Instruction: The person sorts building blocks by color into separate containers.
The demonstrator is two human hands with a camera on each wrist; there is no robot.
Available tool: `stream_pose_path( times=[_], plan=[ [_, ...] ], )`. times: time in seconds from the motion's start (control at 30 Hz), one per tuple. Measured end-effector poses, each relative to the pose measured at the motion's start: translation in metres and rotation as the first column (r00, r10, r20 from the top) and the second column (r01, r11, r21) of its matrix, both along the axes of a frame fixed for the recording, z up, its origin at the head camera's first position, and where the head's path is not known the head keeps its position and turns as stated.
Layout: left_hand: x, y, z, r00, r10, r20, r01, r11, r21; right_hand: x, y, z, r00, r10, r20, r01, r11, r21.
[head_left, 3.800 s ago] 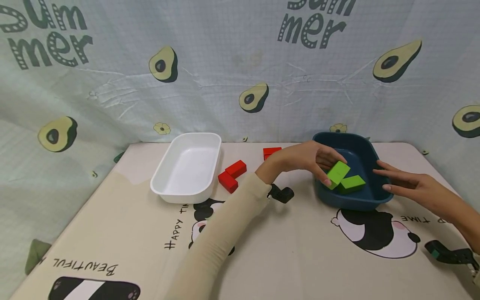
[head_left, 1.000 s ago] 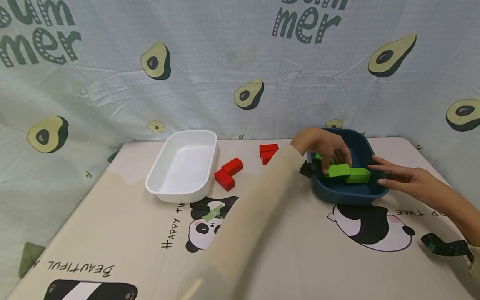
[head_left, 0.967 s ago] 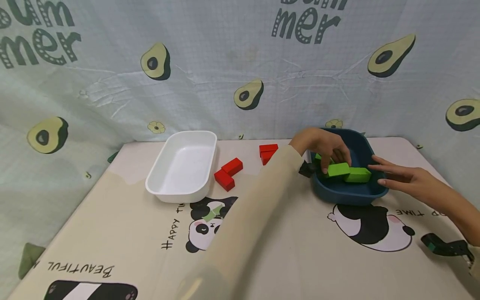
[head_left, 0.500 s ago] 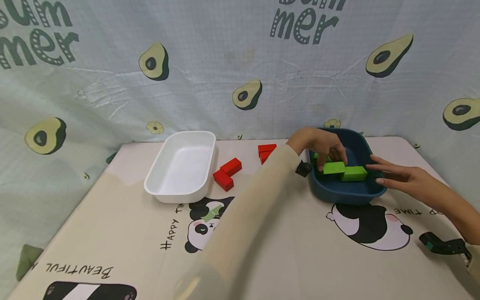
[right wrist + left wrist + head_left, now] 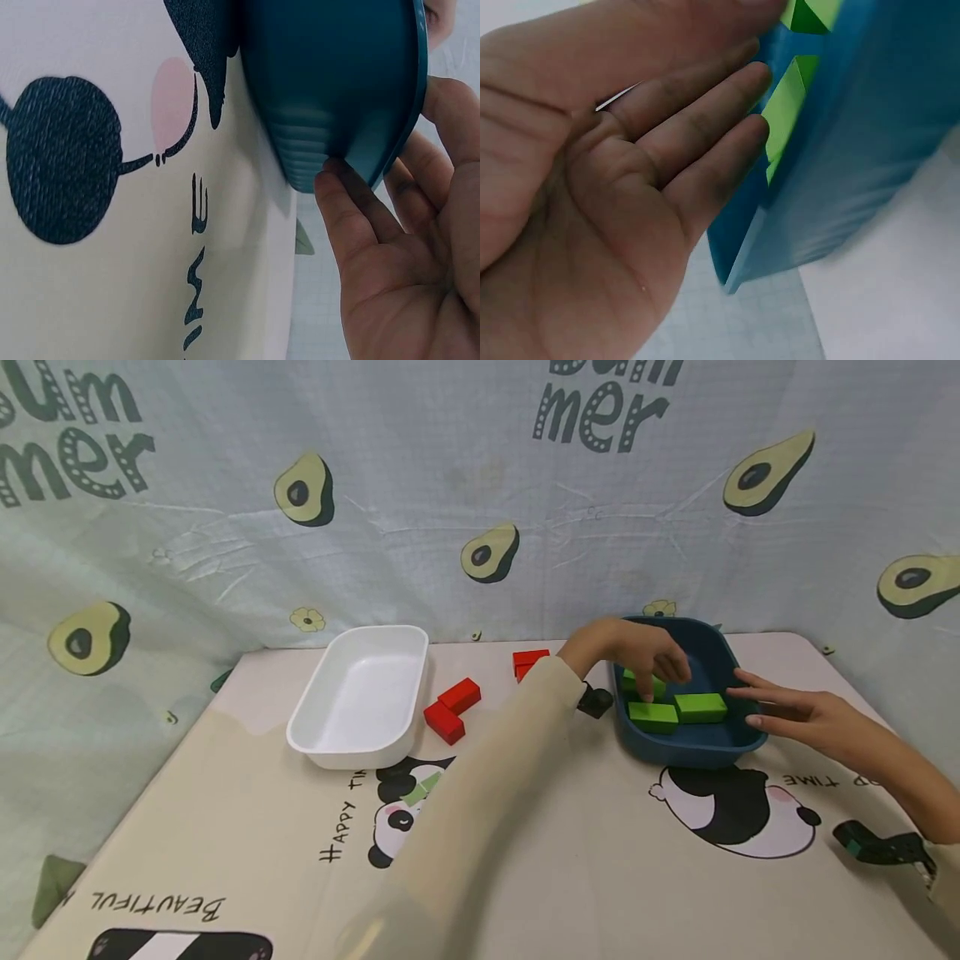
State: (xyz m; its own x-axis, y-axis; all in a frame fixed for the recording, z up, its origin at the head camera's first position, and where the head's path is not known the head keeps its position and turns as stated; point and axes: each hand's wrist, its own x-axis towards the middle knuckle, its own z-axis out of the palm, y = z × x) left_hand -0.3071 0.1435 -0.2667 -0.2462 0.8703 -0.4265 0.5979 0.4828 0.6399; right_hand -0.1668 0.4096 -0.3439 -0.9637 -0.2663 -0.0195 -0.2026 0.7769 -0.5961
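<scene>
My left hand (image 5: 637, 647) hovers inside the dark blue bin (image 5: 686, 753), fingers loose and pointing down, with nothing in its grasp. Close under the thumb lies a green block (image 5: 652, 718); another green block (image 5: 701, 708) sits against its right end. Behind them, partly covered by the hand, is a third green block (image 5: 630, 680). In the left wrist view the fingers (image 5: 705, 146) are extended beside the bin's wall. My right hand (image 5: 802, 714) rests its fairly straight fingers against the bin's right side; in the right wrist view the fingertips (image 5: 330, 176) touch the outer wall.
A white bin (image 5: 360, 702) stands to the left. Two red blocks (image 5: 459, 695) lie in an L shape beside it. More red blocks (image 5: 531, 658) lie farther back, partly behind the left forearm. A printed curtain (image 5: 405, 527) hangs behind the table.
My left hand has lowered a green block into the blue bin, slid it left and let go; it now lies flat beside the other. The right hand stays at the bin's side.
</scene>
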Motion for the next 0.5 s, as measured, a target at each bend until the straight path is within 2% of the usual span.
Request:
stream_pose_path(
  times=[0.1,0.2,0.3,0.5],
  plan=[
    [0.002,-0.012,-0.002,0.994,-0.027,-0.104,0.032,0.998,0.053,0.000,-0.003,0.000,1.000,0.001,0.008,-0.001,1.000,-0.008],
    [0.007,-0.028,-0.002,0.978,-0.007,-0.206,0.031,0.993,0.112,-0.001,-0.006,-0.001,1.000,-0.003,0.002,0.003,1.000,0.002],
    [0.013,-0.046,0.000,0.967,0.037,-0.253,0.007,0.985,0.170,-0.001,-0.007,-0.001,1.000,0.002,-0.005,-0.002,1.000,0.000],
    [0.031,-0.074,0.006,0.945,0.105,-0.310,-0.035,0.974,0.223,0.002,-0.001,-0.005,1.000,0.010,-0.021,-0.010,1.000,-0.003]
  ],
)
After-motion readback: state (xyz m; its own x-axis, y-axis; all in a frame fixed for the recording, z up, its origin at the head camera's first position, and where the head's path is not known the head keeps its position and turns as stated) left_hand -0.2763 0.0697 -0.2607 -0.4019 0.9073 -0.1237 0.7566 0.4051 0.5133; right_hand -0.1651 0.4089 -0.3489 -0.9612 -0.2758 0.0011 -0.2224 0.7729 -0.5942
